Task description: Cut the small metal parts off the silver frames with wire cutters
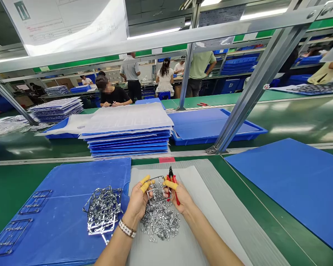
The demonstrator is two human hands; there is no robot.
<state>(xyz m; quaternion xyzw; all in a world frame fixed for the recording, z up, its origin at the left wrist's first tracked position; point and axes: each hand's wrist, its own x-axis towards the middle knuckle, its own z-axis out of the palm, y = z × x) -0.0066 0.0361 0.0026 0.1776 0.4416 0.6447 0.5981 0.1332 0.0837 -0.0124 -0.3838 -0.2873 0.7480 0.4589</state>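
left hand (137, 201), yellow covers on its fingertips, is clamped on one side of a thin metal frame (155, 178); the right hand (184, 195) pinches the other side, with red-handled cutters (177, 198) tucked in its grip. the frame is held up over a pile of small shiny bits (161, 223) on the pale sheet (166, 255). those bits lie loose, so a fair share looks done. whether the held frame has bits inside is hard to tell against the pile. more seems left: two frames (34, 202) (9, 238) lie apart on the blue sheet (66, 236), with bits across their bars, and a tangled heap (104, 210) of frames sits nearer the hands; how many carry bits, i can't tell.

beyond are a stack of layered sheets (130, 144) and a blue tray (256, 131), partly behind a slanted post (238, 107). nothing stands between the hands and the pile. a person in black (113, 96) sits further off.
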